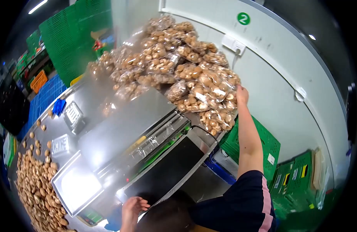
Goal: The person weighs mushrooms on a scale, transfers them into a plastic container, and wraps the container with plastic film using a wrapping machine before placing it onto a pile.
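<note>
Clear plastic bags of brown mushrooms (159, 58) form a large pile against the white wall. My right hand (242, 94) reaches to the pile's right edge, its fingers closed on a bag of mushrooms (219, 87). Down at the bottom centre, my left hand (135, 205) has its fingers apart and holds nothing; it is beside the black surface (166, 166) of the metal wrapping machine (124, 131). Loose mushrooms (39, 185) lie heaped at the lower left.
Two clear plastic trays (73, 116) (60, 144) and a blue item (59, 107) lie on the metal table. Green crates (259, 143) stand below the wall at the right. Stacked green crates (76, 36) rise at the upper left. A plugged-in socket (233, 44) is on the wall.
</note>
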Demonstrator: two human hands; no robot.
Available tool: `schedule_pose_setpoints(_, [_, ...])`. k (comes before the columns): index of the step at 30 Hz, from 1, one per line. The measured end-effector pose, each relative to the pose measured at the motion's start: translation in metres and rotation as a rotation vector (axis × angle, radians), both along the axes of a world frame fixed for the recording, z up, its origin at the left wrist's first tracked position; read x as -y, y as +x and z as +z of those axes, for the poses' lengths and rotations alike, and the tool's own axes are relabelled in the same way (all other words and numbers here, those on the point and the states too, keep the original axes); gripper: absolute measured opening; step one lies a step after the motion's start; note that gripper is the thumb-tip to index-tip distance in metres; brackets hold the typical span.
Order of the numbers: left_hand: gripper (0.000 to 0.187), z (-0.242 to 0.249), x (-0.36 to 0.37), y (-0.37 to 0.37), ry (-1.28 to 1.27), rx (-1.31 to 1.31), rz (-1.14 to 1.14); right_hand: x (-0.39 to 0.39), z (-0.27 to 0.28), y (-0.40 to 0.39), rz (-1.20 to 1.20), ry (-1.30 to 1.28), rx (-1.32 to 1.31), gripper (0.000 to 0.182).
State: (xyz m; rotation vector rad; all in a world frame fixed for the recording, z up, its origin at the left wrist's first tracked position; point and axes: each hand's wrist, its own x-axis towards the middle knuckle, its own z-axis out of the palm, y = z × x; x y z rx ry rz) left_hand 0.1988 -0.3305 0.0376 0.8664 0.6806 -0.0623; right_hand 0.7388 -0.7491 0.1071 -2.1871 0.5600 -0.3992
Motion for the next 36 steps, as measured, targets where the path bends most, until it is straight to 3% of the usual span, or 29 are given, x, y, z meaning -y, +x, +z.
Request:
schedule_pose_setpoints(2, [0.027, -0.010, -0.001, -0.010, 0.004, 0.015, 0.067, -0.021, -0.026, -0.010, -0.014, -0.175, 0.283, 0.044])
schedule_pose_setpoints(4, [0.026, -0.010, 0.000, -0.017, 0.095, -0.041, 0.153, -0.037, -0.060, -0.014, 0.195, -0.316, 0.396, 0.038])
schedule_pose_setpoints(6, [0.023, -0.007, -0.008, -0.025, 0.174, -0.065, 0.192, -0.069, -0.077, -0.040, 0.365, -0.146, 0.385, 0.033])
schedule_pose_setpoints(8, [0.019, -0.004, -0.019, -0.034, 0.278, -0.104, 0.314, -0.093, -0.096, -0.062, 0.567, -0.228, 0.527, 0.030])
schedule_pose_setpoints(9, [0.017, -0.017, -0.033, -0.045, 0.372, -0.193, 0.311, -0.112, -0.087, -0.084, 0.605, -0.300, 0.480, 0.029])
schedule_pose_setpoints(10, [0.013, -0.022, -0.037, -0.056, 0.384, -0.046, 0.483, -0.115, -0.094, -0.093, 0.634, -0.347, 0.494, 0.030])
schedule_pose_setpoints(12, [0.010, -0.022, -0.044, -0.064, 0.546, -0.177, 0.730, -0.101, -0.107, -0.105, 0.625, -0.532, 0.237, 0.033])
schedule_pose_setpoints(15, [0.012, -0.048, -0.062, -0.091, 0.712, -0.252, 0.809, -0.101, -0.118, -0.150, 0.646, -0.522, 0.157, 0.039])
schedule_pose_setpoints(16, [0.017, -0.072, -0.070, -0.104, 0.988, -0.305, 0.757, -0.093, -0.125, -0.157, 0.696, -0.490, 0.141, 0.041])
schedule_pose_setpoints(18, [0.026, -0.039, -0.085, -0.089, 1.434, -0.373, 0.707, -0.070, -0.162, -0.152, 0.671, -0.476, 0.153, 0.044])
schedule_pose_setpoints(20, [0.037, -0.021, -0.111, -0.089, 1.684, -0.311, 0.498, -0.058, -0.180, -0.154, 0.660, -0.467, 0.126, 0.045])
schedule_pose_setpoints(23, [0.041, -0.021, -0.157, -0.104, 1.836, -0.317, 0.633, -0.066, -0.166, -0.160, 0.671, -0.453, 0.143, 0.041])
schedule_pose_setpoints(26, [0.043, -0.035, -0.203, -0.149, 1.619, -0.343, 0.899, -0.101, -0.127, -0.181, 0.677, -0.362, 0.333, 0.036])
schedule_pose_setpoints(28, [0.043, -0.041, -0.224, -0.190, 1.668, -0.554, 0.822, -0.149, -0.092, -0.204, 0.716, -0.255, 0.427, 0.033])
schedule_pose_setpoints(30, [0.047, -0.045, -0.242, -0.222, 1.734, -0.591, 0.698, -0.211, -0.055, -0.234, 0.847, -0.026, 0.499, 0.031])
schedule_pose_setpoints(32, [0.052, -0.049, -0.262, -0.237, 1.832, -0.632, 0.516, -0.264, -0.030, -0.261, 0.921, -0.158, 0.573, 0.030])
schedule_pose_setpoints(34, [0.057, -0.065, -0.295, -0.248, 1.891, -0.570, 0.329, -0.334, 0.006, -0.316, 1.039, -0.214, 0.461, 0.029])
schedule_pose_setpoints(36, [0.061, -0.080, -0.330, -0.251, 1.960, -0.536, 0.218, -0.386, 0.003, -0.344, 1.272, -0.175, 0.453, 0.029])
